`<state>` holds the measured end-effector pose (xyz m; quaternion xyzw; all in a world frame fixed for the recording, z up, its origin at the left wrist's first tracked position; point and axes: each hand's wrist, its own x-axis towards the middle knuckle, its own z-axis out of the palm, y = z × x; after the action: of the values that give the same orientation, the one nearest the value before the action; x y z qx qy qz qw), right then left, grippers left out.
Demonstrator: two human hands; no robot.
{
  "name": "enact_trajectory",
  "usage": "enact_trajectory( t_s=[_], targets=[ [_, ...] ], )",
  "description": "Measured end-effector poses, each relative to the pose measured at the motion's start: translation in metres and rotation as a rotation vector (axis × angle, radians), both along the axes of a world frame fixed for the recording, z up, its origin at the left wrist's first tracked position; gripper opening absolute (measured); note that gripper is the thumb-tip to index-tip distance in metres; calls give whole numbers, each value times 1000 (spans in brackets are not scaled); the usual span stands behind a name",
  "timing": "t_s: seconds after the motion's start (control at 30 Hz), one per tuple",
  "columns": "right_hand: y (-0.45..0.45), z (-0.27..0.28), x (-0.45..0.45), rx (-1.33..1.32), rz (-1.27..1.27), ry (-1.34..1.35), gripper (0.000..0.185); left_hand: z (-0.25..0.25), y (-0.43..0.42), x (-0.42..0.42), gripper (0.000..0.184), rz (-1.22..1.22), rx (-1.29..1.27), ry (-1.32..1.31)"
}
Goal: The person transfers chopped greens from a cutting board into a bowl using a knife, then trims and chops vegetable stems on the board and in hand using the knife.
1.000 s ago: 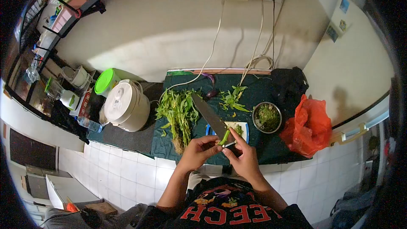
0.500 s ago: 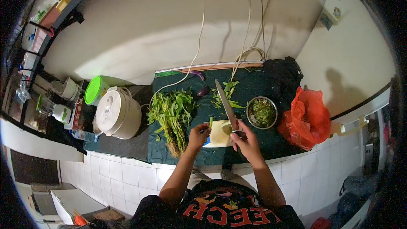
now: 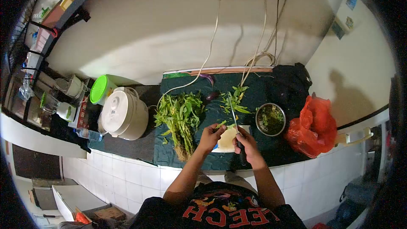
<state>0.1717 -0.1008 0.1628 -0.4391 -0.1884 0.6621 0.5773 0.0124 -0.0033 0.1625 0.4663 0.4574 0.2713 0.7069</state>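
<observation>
My right hand (image 3: 249,145) grips the black handle of a kitchen knife (image 3: 232,109), its blade pointing away from me and seen nearly edge-on. Pinched in my left hand (image 3: 211,137) is a piece of green stalk (image 3: 221,124), close to the blade; whether they touch I cannot tell. Below both hands lies a pale cutting board (image 3: 226,139), partly covered by them. A bunch of leafy greens (image 3: 180,112) with roots rests left of my left hand. Loose leaves (image 3: 237,97) lie beyond the board. Right of the knife stands a metal bowl (image 3: 258,124) containing chopped greens.
A red plastic bag (image 3: 313,129) sits at the right end of the dark green table covering (image 3: 280,152). Purple vegetables (image 3: 212,96) lie toward the back. On the left stand a white rice cooker (image 3: 127,114) and a green-lidded container (image 3: 99,89). Cables (image 3: 216,29) hang down the wall.
The knife has turned from showing its broad side to nearly edge-on. The stalk in my left hand went from upright to slanted, closer to the blade. The whole view shifted slightly.
</observation>
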Motion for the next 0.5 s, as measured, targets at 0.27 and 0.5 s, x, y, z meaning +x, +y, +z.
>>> enact_trajectory(
  t_s=[0.27,0.5],
  targets=[
    [-18,-1,4,-34,-152,169,41,-120,43,5,39,135,300,388],
    [-81,-19,14,-115,-177,-46,31,-184,73,37,47,-140,500,757]
  ],
)
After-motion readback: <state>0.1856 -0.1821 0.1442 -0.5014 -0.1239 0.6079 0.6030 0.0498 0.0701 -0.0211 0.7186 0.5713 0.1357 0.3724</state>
